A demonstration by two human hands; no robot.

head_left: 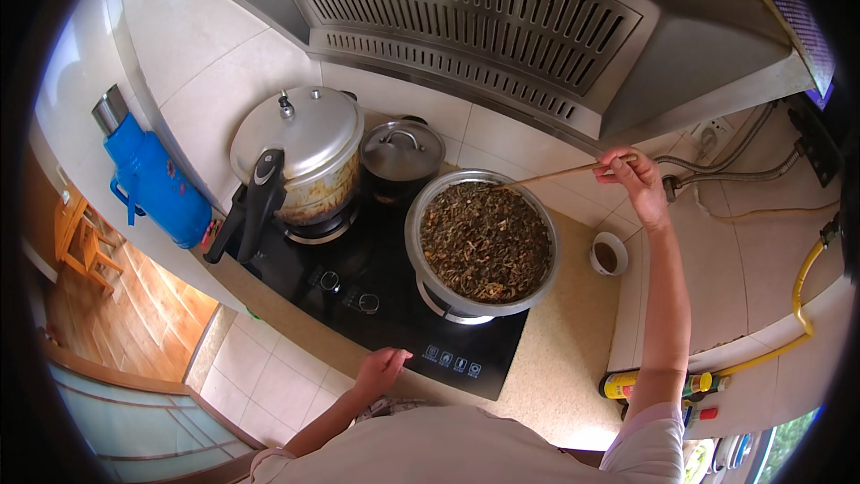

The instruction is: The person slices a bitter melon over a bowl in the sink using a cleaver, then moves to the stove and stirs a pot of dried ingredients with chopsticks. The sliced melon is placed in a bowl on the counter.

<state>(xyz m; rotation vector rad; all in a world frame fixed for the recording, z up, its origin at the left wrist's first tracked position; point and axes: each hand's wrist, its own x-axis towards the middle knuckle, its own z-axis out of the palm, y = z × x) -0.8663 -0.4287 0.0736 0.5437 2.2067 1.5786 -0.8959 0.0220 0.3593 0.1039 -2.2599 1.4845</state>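
Observation:
My right hand [635,181] grips the upper end of a thin wooden stick [557,176], which looks like a chopstick. Its lower end reaches into a wide metal pot [414,252] near the far rim. Dark brown chopped plant matter [485,245], perhaps dried herbs, fills this pot almost to the brim. The pot stands on the right burner of a black glass gas hob [396,339]. Down by the hob's front edge, my left hand [381,371] is loosely curled with nothing visible in it.
A large pressure cooker [302,134] occupies the left burner, its black handle jutting forward. Behind is a small lidded pot [403,151]. A white cup [609,254] of brown liquid stands at right. The range hood [463,20] overhangs. A blue thermos [154,175] is at left.

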